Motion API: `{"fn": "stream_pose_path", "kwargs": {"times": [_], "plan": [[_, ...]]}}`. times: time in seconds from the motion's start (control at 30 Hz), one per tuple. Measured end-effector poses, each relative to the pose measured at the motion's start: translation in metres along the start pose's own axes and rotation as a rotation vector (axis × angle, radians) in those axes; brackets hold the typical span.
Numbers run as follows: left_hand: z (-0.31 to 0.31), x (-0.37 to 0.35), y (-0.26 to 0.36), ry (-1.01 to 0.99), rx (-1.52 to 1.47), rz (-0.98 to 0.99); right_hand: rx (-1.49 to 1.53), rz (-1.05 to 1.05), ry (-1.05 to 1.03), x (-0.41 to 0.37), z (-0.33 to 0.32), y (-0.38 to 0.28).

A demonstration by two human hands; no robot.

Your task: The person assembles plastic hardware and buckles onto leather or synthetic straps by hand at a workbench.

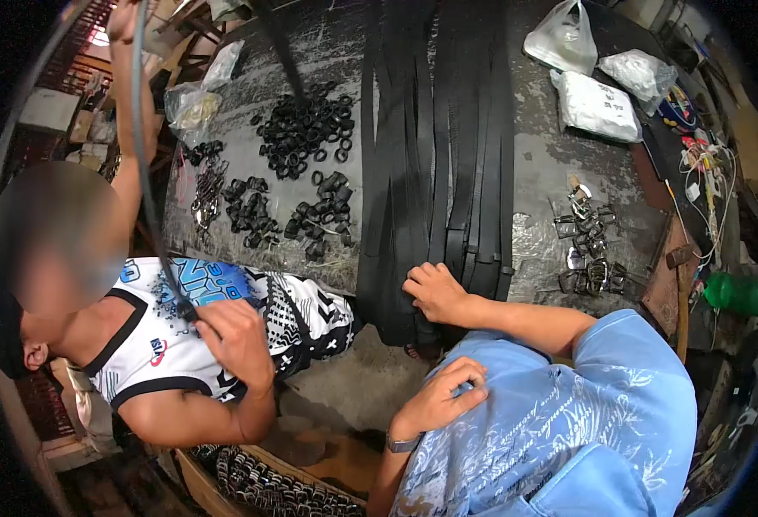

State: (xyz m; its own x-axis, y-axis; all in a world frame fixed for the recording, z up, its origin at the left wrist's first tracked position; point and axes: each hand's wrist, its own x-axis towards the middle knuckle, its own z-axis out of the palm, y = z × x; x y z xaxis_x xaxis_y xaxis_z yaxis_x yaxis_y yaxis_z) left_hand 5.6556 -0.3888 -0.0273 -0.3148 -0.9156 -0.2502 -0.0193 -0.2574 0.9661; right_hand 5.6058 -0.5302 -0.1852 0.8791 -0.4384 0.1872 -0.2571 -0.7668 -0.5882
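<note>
Two hands: right hand [435, 293] at frame centre, fingers curled onto black straps [435, 129] at the tabletop [551, 172] edge; left hand [443, 392] below, half-curled, empty.

1. The black straps [435, 129] under the right hand [435, 293] looked like smooth leather, mostly matt with a dull sheen.
2. The surface [551, 164] beyond both hands was grey, rough and scuffed.
3. The buckles [587, 250] to the right of the right hand were bright, glossy metal.
4. The loops [305, 129] further off to the left were matt black.
5. The bags [598, 105] at the far side were thin, crinkled, shiny plastic.
6. The blue cloth [568, 431] under the left hand [443, 392] was soft, matt and printed.
</note>
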Motion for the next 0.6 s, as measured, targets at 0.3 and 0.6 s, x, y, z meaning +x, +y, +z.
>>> {"fn": "stream_pose_path", "kwargs": {"times": [0.3, 0.6], "plan": [[0.006, -0.003, -0.006, -0.058, 0.059, -0.005, -0.028, -0.019, 0.012, -0.004, -0.001, -0.002], [0.011, -0.002, 0.001, -0.028, 0.062, 0.016, -0.053, -0.048, -0.016, -0.006, 0.004, 0.004]]}}
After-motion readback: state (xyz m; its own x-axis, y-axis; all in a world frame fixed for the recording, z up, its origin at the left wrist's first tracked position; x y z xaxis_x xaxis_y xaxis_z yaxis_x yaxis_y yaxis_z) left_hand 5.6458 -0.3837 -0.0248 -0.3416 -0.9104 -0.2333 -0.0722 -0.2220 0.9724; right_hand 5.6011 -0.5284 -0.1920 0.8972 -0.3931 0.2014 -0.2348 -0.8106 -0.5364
